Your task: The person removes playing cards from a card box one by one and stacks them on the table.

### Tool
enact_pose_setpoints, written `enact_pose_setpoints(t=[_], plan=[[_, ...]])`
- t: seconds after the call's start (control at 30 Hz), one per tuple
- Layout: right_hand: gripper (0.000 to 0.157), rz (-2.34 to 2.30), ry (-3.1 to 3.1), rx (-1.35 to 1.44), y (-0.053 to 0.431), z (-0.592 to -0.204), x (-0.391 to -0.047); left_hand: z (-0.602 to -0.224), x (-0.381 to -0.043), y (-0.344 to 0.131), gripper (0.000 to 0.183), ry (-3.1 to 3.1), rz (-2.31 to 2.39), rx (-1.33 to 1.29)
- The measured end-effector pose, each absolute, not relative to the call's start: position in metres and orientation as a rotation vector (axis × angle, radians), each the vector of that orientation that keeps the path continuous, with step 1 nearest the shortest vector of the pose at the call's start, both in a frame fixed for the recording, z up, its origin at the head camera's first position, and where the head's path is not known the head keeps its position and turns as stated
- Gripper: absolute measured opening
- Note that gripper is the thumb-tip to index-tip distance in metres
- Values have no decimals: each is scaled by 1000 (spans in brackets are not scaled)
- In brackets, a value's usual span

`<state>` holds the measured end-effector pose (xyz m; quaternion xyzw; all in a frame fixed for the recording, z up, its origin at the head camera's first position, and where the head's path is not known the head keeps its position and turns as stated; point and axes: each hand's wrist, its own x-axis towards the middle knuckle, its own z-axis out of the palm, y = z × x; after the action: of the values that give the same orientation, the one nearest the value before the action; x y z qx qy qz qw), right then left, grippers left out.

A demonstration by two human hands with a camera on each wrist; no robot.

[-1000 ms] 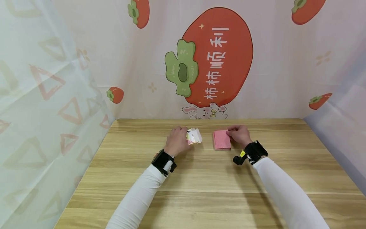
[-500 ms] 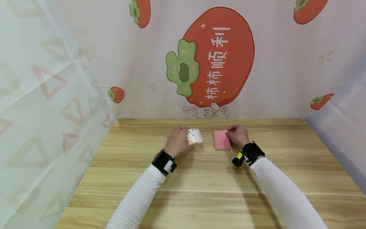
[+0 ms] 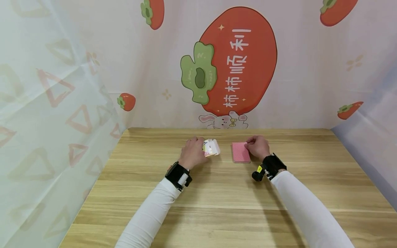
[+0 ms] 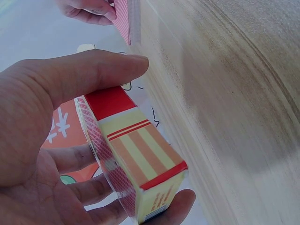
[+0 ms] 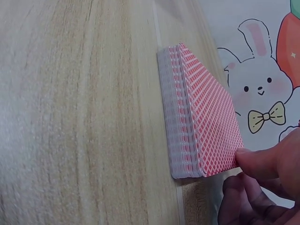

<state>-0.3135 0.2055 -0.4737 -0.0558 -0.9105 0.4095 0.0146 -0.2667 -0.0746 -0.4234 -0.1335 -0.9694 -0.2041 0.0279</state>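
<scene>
My left hand (image 3: 193, 153) grips a small card box (image 3: 211, 148) near the table's far side, thumb along one side and fingers round the others. In the left wrist view the box (image 4: 143, 154) shows red, cream and orange stripes; the head view shows its white flap standing out. To the right, a squared deck of playing cards (image 3: 238, 153) with red patterned backs lies on the table. My right hand (image 3: 258, 147) pinches the deck's far right corner. In the right wrist view the thumb presses the top card of the deck (image 5: 211, 117), with the other fingers curled below.
Both hands work over a light wood table (image 3: 211, 213). A cloth backdrop (image 3: 149, 69) printed with persimmons and a rabbit rises at its far edge, and more cloth hangs at both sides.
My right hand has shifted slightly left and in at the deck's corner, and the top of the deck looks more squared. My left hand and the card box stay put.
</scene>
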Motion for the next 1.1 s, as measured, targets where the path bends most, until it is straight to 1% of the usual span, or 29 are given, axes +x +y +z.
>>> enact_pose_setpoints(t=[0.47,1.1], plan=[[20,1235,-2859,-157,205,-472,-311,-420,-266,-75,63,-2999,-623,-416],[18,1200,-2863,-177,203,-471,-311,-420,-264,-75,62,-3000,-629,-404]])
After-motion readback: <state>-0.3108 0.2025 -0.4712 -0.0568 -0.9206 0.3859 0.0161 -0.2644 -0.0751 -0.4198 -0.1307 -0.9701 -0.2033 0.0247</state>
